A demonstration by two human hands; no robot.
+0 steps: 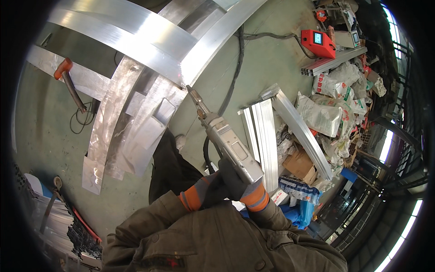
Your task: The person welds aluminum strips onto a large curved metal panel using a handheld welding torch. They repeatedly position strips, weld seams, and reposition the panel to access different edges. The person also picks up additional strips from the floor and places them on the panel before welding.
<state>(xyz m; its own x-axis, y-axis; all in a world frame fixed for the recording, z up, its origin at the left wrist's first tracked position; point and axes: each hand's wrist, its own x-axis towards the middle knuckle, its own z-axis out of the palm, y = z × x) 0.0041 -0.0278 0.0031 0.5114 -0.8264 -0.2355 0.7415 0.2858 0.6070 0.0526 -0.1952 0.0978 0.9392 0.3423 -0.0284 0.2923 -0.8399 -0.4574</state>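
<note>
At the centre of the frame, I have a grey, boxy metal handheld gun with a narrow nozzle [231, 147], pointed toward the upper left. My right hand, in a dark glove with an orange-striped cuff [232, 180], is closed around it below its body. My left hand, gloved the same way [215, 189], presses in against the right; its fingers are hidden, so I cannot tell whether they also grip the gun.

The nozzle's tip is at a corner of the large frame of broad, shiny silver metal strips [122, 34], which fills the upper left; whether it touches, I cannot tell. Pinkish specks show beside that corner, so I judge the work at this joint to be under way, not finished. The strips already lie crossed in shape, so the laying-out looks done. Which other crossings are fixed I cannot make out, so how many are left stays open.

The orange-headed hammer with a dark handle [69, 81] lies unused at the left. The long silver metal bars [265, 136], right of centre, lie apart from the frame, seemingly not part of it.
</note>
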